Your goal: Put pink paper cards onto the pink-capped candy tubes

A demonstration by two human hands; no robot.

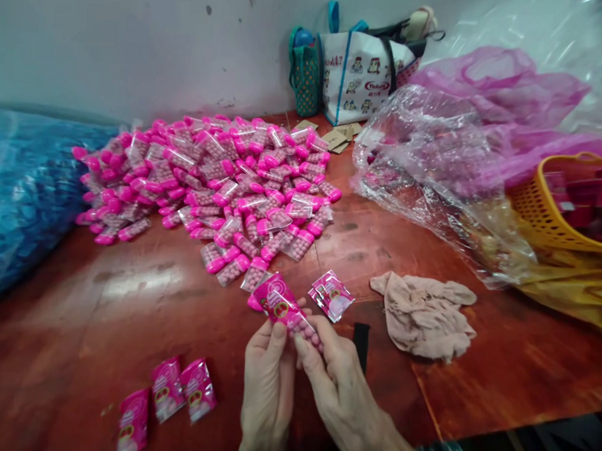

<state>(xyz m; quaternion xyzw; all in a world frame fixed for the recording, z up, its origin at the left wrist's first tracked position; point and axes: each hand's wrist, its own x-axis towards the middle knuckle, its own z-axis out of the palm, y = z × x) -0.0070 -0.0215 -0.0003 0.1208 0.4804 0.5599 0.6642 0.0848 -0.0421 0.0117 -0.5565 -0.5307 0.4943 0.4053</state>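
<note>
Both hands meet at a small clear bottle of pink balls (309, 335), its upper part covered by a pink printed sleeve (274, 296). My left hand (269, 377) pinches the sleeve's lower edge between thumb and fingers. The bare lower end of the bottle is gripped by my right hand (337, 367). Just beyond lies a big heap of pink-capped bottles (223, 175). To the right of the held bottle sits a small stack of flat printed sleeves (332, 295). Sleeved bottles (167, 387) lie in a loose group at the front left.
A crumpled beige cloth (427, 316) lies on the red-brown table (102, 310). At right are clear plastic wrap (423, 171), pink mesh (501, 88) and a yellow basket (541, 209). A blue bag (28, 193) stands left; a white tote bag (360, 78) is at the wall.
</note>
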